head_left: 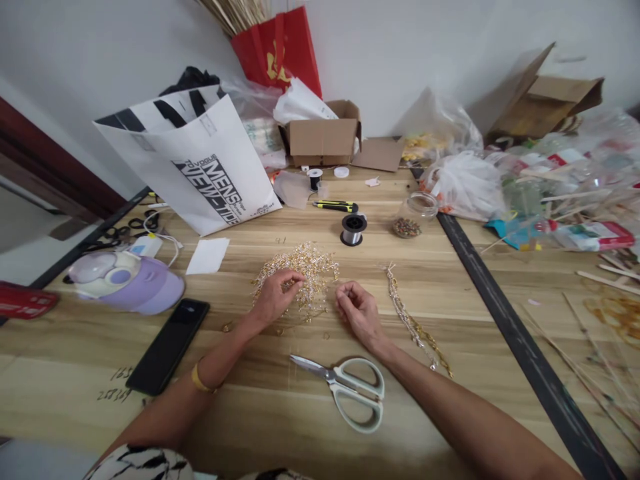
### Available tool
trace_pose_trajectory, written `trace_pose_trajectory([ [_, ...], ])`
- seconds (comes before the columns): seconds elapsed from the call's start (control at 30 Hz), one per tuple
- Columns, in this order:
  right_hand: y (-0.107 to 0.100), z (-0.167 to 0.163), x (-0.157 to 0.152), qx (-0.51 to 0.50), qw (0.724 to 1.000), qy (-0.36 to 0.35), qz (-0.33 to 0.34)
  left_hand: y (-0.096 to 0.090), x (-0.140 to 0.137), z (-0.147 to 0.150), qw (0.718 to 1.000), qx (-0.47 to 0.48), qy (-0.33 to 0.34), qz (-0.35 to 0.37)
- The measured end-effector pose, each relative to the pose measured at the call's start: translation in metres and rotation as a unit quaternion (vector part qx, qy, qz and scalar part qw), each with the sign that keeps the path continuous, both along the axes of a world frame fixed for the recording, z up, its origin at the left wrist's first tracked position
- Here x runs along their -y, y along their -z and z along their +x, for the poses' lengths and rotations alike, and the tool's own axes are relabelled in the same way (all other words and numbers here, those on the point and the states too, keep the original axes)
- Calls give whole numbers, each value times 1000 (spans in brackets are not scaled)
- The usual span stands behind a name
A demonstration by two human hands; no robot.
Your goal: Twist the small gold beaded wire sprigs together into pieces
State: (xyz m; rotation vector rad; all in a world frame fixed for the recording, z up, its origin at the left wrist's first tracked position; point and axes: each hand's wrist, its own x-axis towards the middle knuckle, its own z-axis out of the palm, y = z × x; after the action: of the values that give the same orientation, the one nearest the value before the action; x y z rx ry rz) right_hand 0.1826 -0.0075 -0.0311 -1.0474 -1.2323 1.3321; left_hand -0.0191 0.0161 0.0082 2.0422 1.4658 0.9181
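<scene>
At the beads [313,263], left hand [277,296]: fingertips together, hold unclear to me.
Right hand [361,313]: loosely curled, hold hidden.
Beads: loose; a hand's brush risked scattering.

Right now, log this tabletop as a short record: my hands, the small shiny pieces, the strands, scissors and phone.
Left hand: over the shiny pile; anything held is too small to tell
Right hand: right of the pile, fingers curled
Strands: gold and silver, right of the right hand
Scissors: nearer you than both hands, blades pointing left
Phone: black, left of the left forearm
</scene>
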Motion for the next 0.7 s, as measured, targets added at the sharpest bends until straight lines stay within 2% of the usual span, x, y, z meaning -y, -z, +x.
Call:
trace_pose_trajectory([
  [0.2,-2,-1,1,2,1000,-3,-2,6,0,8,990,-122,59,48],
  [0.4,-1,-1,1,-2,1000,-9,-2,0,2,16,962,-234,116,78],
  [0.7,-1,-1,1,8,1000,-8,-2,9,-1,6,956,-251,103,107],
])
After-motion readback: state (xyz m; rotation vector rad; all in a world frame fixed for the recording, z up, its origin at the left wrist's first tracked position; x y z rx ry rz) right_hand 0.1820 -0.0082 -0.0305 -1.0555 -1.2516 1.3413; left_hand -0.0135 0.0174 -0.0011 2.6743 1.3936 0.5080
